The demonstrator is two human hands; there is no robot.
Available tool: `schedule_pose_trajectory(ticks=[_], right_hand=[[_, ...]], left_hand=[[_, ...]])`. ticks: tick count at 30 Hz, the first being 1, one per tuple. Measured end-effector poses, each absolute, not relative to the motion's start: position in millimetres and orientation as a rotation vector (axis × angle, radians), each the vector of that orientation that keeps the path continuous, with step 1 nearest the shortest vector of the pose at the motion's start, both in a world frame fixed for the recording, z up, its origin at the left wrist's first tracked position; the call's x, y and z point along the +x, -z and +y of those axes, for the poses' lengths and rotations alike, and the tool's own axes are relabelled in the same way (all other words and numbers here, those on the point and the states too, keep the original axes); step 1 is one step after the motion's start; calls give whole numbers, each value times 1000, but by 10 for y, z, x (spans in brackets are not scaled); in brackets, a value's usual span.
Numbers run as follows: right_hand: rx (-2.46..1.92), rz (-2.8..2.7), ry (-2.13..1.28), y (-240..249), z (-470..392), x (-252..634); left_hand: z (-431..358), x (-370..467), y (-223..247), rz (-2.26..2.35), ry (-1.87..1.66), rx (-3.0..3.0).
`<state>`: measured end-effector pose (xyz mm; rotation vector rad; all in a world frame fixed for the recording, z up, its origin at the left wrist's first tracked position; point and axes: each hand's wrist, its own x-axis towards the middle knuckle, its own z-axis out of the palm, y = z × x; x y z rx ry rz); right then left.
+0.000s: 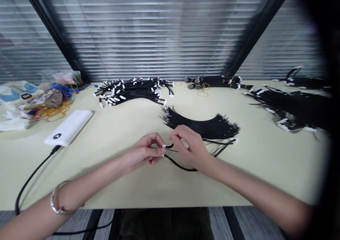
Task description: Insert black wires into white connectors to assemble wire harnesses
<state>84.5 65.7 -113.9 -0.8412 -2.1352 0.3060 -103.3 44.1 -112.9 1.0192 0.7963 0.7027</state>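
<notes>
Between my left thumb and fingers is a small white connector [164, 146] on a black cable [183, 168]; my left hand [151, 148] is closed on it. The cable loops to the right, passing under my right hand [190, 146]. My right thumb and forefinger are pinched together just right of the connector, close to a thin black wire end [172, 150]; whether they grip it is hidden. Another white connector [236, 140] lies at the cable's far right end. Just behind my right hand sits a fanned bundle of thin black wires [202, 125].
A heap of black cables with white connectors [132, 89] lies at the back. Tied bundles [217, 81] and rubber bands [203, 94] are to its right, then a darker cable pile [297, 107]. A white power bank [70, 126] and plastic bags [53, 98] are at left.
</notes>
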Motion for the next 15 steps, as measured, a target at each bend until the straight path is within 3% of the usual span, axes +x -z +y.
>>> schedule_pose_trajectory(ticks=[8, 15], right_hand=[[-1321, -2466, 287, 1235, 1477, 501], [-1305, -2475, 265, 1335, 1618, 347]], left_hand=[[461, -1036, 1148, 847, -722, 1018], [462, -1036, 1135, 839, -727, 1010]])
